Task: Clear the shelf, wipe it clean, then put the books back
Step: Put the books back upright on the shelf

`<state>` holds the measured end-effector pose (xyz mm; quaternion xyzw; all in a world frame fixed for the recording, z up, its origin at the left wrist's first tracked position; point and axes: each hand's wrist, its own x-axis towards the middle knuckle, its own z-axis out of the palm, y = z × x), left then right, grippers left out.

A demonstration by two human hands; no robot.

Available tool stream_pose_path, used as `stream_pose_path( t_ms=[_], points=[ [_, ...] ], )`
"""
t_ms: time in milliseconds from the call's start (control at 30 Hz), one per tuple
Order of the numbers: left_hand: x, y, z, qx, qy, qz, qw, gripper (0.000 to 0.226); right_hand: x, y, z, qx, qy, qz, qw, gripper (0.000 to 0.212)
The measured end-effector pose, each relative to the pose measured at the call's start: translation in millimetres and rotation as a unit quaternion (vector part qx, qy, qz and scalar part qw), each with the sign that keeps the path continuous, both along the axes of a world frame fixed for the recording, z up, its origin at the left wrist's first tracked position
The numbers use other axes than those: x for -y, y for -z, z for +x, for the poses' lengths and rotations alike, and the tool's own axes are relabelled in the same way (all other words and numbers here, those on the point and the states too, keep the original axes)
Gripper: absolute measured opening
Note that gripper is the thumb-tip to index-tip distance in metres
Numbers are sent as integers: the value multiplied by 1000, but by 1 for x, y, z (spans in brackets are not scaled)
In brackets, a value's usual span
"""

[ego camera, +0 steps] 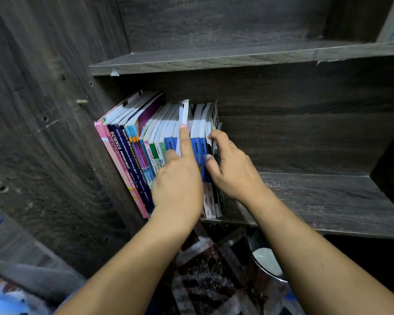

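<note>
Shelf (pixel 316 196) | books (pixel 132 142) upright, spines outward | left hand (pixel 178 185) pinches white book (pixel 184 112) | right hand (pixel 232 169) seemingly grips end books (pixel 214 117)

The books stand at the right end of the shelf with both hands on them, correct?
No. The head view shows the books at the left end of the shelf. The left hand and right hand are both on them.

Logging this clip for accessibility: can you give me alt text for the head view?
Two bare hands work a row of books standing at the left end of a dark wooden shelf. The left hand pinches a thin white book; the right hand grips the rightmost books.
</note>
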<state>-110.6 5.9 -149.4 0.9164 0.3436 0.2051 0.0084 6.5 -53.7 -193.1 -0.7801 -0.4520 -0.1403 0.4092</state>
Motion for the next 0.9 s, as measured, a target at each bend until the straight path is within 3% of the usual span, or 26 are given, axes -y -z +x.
stream_pose_path(
  t_ms=[233,400,467,600,900],
  points=[
    [4,-10,-51,-8,42,10,999,88,-3,3,0,-21,48,18,998,32],
    [13,-32,-78,-21,57,3,998,78,0,1,-2,-63,40,-4,997,35],
    [19,-42,-86,-30,62,7,998,76,3,0,-2,-53,46,-20,997,44],
    [27,-54,-95,-71,53,29,996,82,10,1,-2,-22,33,-71,997,80],
    [45,-36,-76,-160,7,66,985,78,-4,-12,-18,-5,57,-124,991,56]
  ],
)
